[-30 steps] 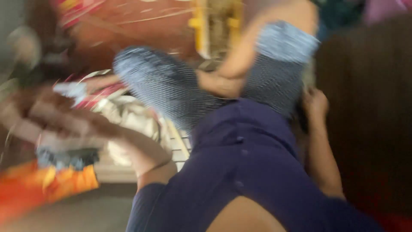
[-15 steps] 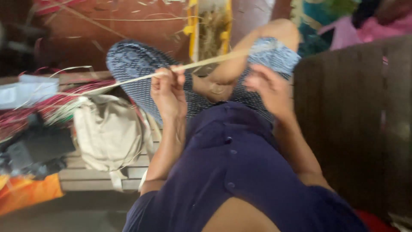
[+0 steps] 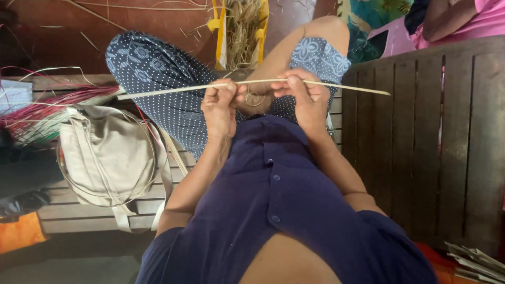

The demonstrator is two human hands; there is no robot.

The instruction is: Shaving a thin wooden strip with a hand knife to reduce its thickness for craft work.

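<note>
A long, thin, pale cane strip (image 3: pixel 173 90) runs level across my lap, from the left over my blue dotted trousers to the dark wooden wall on the right. My left hand (image 3: pixel 219 108) pinches the strip near its middle, fingers curled around it. Just to the right, my right hand (image 3: pixel 306 97) grips the same strip, thumb on top. Between the two hands a small coil of thin wire or fibre (image 3: pixel 255 98) hangs under the strip. I sit cross-legged in a dark blue buttoned shirt.
A beige cloth bag (image 3: pixel 108 152) lies on the slatted wooden bench (image 3: pixel 68 213) at my left, beside pink and green dyed strips (image 3: pixel 47 108). A yellow holder with dry straw (image 3: pixel 239 29) stands ahead. Another person in pink (image 3: pixel 468 21) sits at the far right.
The view has steadied from blur. Both hands have come together on the cane strip, which now lies level instead of slanting; the right hand has closed on it.
</note>
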